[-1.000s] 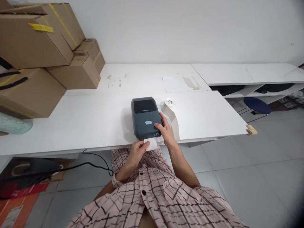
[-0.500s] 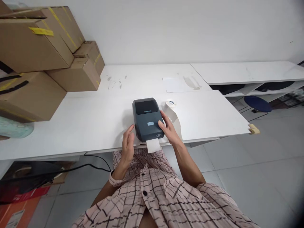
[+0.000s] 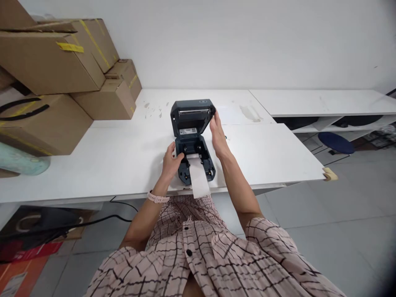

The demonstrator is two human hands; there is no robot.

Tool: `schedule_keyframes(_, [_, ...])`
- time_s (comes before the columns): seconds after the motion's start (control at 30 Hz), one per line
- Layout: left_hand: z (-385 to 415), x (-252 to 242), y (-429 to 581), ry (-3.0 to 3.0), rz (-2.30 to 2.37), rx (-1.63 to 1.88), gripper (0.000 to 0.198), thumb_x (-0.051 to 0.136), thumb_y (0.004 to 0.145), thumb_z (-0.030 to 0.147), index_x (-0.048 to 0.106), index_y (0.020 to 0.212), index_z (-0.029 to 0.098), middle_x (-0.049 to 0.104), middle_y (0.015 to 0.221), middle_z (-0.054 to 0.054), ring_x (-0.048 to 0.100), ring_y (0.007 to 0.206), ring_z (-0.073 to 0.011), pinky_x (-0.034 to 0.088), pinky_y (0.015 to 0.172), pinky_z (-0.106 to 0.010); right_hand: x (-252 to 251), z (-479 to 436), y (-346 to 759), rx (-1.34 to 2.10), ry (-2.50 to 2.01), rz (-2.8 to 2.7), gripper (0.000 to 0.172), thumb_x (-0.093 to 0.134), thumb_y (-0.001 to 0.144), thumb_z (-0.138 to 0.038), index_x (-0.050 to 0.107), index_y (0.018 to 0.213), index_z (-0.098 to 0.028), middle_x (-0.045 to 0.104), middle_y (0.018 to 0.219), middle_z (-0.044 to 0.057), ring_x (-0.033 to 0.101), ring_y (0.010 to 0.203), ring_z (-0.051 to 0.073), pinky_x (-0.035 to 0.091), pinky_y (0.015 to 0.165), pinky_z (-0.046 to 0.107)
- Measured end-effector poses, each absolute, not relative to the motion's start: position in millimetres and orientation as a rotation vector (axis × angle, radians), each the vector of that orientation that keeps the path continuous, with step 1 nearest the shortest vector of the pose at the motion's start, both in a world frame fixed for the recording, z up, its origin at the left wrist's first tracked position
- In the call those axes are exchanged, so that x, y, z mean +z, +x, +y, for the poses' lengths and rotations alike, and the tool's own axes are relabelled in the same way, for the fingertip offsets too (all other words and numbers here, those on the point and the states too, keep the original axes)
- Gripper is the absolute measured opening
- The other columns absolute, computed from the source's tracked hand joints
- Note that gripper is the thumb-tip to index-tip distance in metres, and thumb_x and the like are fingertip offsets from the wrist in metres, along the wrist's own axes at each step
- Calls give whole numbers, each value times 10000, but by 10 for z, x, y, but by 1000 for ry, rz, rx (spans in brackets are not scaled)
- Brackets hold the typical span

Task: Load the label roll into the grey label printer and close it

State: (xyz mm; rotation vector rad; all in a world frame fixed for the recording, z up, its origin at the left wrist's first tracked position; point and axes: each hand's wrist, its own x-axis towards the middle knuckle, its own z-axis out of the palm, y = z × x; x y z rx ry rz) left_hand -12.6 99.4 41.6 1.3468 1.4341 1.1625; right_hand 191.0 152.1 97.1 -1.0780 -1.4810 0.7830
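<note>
A dark grey label printer (image 3: 212, 167) stands near the table's front edge with its lid (image 3: 193, 105) raised, showing the inside. A white paper strip (image 3: 199, 181) runs from inside the printer over its front and past the table edge. My left hand (image 3: 171, 165) grips the left side of the base, its thumb over the rim. At the right edge of the lid is my right hand (image 3: 219, 138), its fingers up against the side; part of them is hidden behind the lid.
Cardboard boxes (image 3: 49, 62) are stacked at the left on the white table (image 3: 123, 165), beside a light green roll (image 3: 24, 161). A yellowish corner guard (image 3: 330, 173) is on the table's right corner. A blue stool (image 3: 335, 142) stands at the right. Black cables (image 3: 105, 218) hang below the table.
The printer's lid has swung up and back. My right hand has moved up with it. The left hand has shifted onto the base. Inside, the paper strip is now visible.
</note>
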Motion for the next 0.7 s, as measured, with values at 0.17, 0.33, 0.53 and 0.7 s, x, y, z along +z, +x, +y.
schedule_keyframes(0.17, [1066,292,-52,1354,1550,1066,775,683,841,321,395,1554,228,465,1601,-139,444,1471,-339,423,1161,-474,1087,2035,1813,516,-1254,-1663,905,293,965,-775,-48,1656,-300,193,1728,51,149,1605,324,174,1278,595])
schedule_keyframes(0.33, [1092,342,-44,1445,1588,1033,828,698,809,295,375,1567,216,528,1550,-142,518,1405,-338,447,1129,-477,1124,1742,1749,55,-1374,-1834,501,358,1048,-375,443,1515,-215,525,1542,123,426,1453,336,340,1190,552])
schedule_keyframes(0.53, [1071,418,-48,1584,1683,894,818,587,802,136,376,1584,250,622,1458,-111,603,1309,-358,466,1097,-523,918,1388,1555,162,-1470,-2735,339,469,942,-84,722,1166,-118,786,1112,154,716,1081,280,314,1181,453])
schedule_keyframes(0.7, [1066,347,-90,1626,1639,948,833,535,785,90,369,1585,252,633,1442,-109,618,1293,-333,487,1084,-504,856,1439,1550,483,-1319,-2964,381,470,1001,-182,645,1334,-117,737,1253,192,698,1164,327,415,1084,497])
